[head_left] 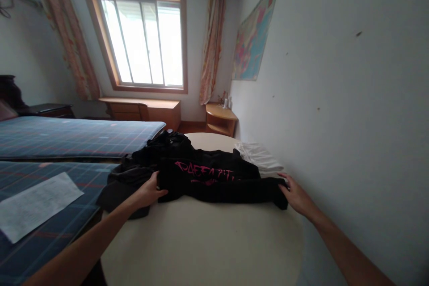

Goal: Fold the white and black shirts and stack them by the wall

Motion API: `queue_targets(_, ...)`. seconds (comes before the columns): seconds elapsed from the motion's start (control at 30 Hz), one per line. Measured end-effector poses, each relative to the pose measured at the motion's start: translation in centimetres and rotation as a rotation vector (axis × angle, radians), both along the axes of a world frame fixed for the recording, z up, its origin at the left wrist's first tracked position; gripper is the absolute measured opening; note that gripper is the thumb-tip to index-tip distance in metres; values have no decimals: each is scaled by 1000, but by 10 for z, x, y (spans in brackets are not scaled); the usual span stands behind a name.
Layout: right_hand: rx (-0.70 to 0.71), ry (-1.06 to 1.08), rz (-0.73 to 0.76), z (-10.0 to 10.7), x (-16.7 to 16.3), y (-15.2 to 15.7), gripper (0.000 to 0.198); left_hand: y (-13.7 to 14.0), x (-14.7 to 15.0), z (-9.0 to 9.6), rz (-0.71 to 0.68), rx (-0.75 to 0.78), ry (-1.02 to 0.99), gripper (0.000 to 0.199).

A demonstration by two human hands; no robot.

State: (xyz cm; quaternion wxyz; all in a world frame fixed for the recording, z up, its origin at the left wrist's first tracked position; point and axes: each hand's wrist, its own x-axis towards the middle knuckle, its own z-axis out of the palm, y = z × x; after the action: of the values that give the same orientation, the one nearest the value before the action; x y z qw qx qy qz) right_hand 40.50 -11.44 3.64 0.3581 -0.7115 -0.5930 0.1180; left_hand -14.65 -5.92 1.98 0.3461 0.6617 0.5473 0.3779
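Note:
A black sweatshirt (pixel 214 191) with pink lettering lies across the round cream table (pixel 208 241), one sleeve stretched along its near side. At the left end of that sleeve, my left hand (pixel 149 190) pinches the cloth between thumb and fingers. The other end, by the cuff, is between the thumb and fingers of my right hand (pixel 297 194). Bunched dark clothes (pixel 125 183) lie by my left hand and hang over the table's left edge. Behind the right end of the sweatshirt is a folded white garment (pixel 259 156).
Beds with blue checked covers (pixel 83 136) stand to the left, with a sheet of paper (pixel 40 205) on the nearer one. A white wall (pixel 351 120) runs close along the right. Beyond the table are a corner shelf (pixel 221 114) and a low wooden desk (pixel 161 109) under the window.

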Motion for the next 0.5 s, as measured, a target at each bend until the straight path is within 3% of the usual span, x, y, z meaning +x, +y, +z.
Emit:
queue_targets(0.07, 13, -14, 12, 2, 0, 2, 48, -1, 1, 8, -10, -10, 26, 46)
queue_targets(0.13, -4, -4, -7, 7, 2, 5, 44, 0, 1, 25, 26, 15, 27, 33)
queue_targets(0.33, 53, 116, -100, 43, 16, 13, 42, 11, -8, 79, 431, 232, 2, 37)
queue_targets(0.4, 84, 110, -126, 52, 20, 14, 44, 16, -10, 83, 495, 217, -55, 41)
queue_targets(0.5, 75, 109, -119, 52, 22, 15, 47, 22, -8, 75, 478, 149, -110, 44)
